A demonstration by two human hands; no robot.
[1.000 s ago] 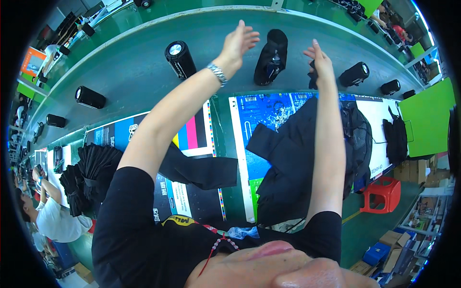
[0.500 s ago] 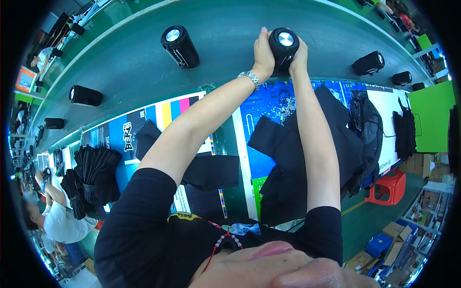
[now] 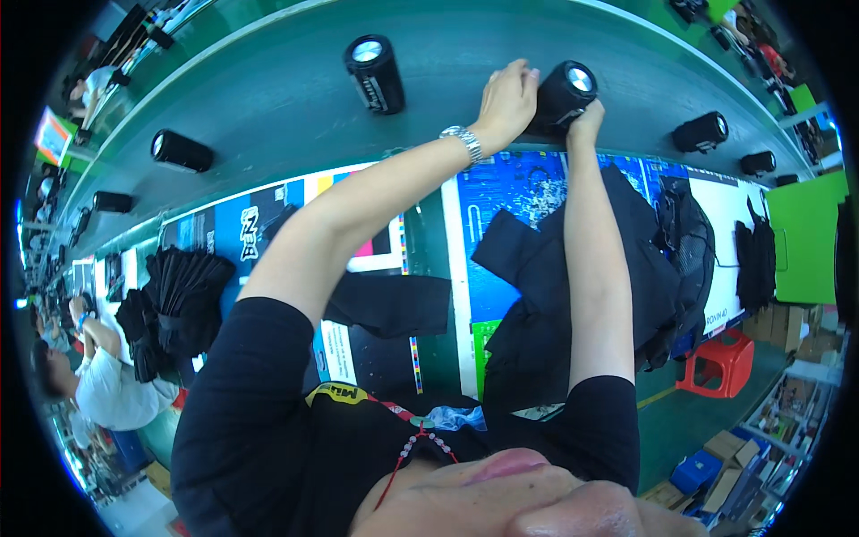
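1. Largest of all, we see a long, flat, grey-green work surface (image 3: 286, 98), bowed by the lens, running across the upper part of the view.
2. Along its near side we find a large printed sheet in bright blue (image 3: 488, 197), partly covered by a broad, rumpled pile of black fabric (image 3: 537, 313).
3. At the far right stands a flat, light-green panel (image 3: 810, 242).
4. At the left edge we notice another person in a white top (image 3: 116, 389).
5. Near that person lies a gathered bundle of black cloth pieces (image 3: 192, 277).
6. Low on the right, we see a red plastic stool (image 3: 738, 358).
7. Our right hand (image 3: 586, 125) grips the right side of a black cylinder with a bright silver round end (image 3: 564, 98); the cylinder tilts over the near part of the work surface, between our two hands. We cannot tell whether its lower end rests there.
8. Our left hand (image 3: 508, 103) is just beside the cylinder's left side, fingers together and slightly bent; we cannot tell whether they touch it.
9. A similar black cylinder (image 3: 376, 80) stands to the left, well apart from our hands.
10. Smallest, we see a silver metal-link band (image 3: 463, 141) around our left wrist.
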